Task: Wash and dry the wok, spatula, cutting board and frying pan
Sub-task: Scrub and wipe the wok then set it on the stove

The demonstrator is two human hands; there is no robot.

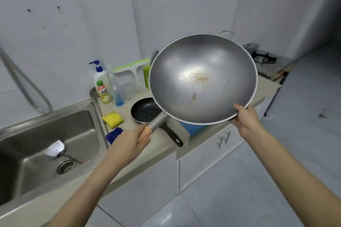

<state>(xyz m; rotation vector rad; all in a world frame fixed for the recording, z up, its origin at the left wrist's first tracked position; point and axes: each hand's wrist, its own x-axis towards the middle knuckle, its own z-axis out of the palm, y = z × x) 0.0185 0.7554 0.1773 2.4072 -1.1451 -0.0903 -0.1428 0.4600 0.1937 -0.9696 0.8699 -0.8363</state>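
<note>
The left grip [132, 141] is wrapped around the pale wooden end of the wok's long handle, fingers curled under it and thumb along the top. The right grip [244, 118] pinches the near rim of the wok [203, 79], thumb on the inside edge and fingers underneath. Between them the wok is held up in the air above the surface [158, 145], tilted so its grey bowl faces the person; a patch of brownish residue sits near the middle and a smaller speck below it. A small wire loop handle sticks up at the far rim.

Just under the wok, the black frying pan [145, 111] rests on the surface, its black handle pointing toward the front edge. Behind the wok's left side a white and green cutting board [129, 71] stands against the wall, partly hidden. A yellow sponge [113, 120] lies left of the pan, a blue cloth [114, 134] just in front of it, near the surface's edge. Bottles of soap [101, 81] stand near the wall by the sink's corner.

In the steel sink [36, 153] on the left, the spatula [56, 149] lies with its blade up and its handle running toward the drain. A gas stove [263, 58] sits at the far right end.
</note>
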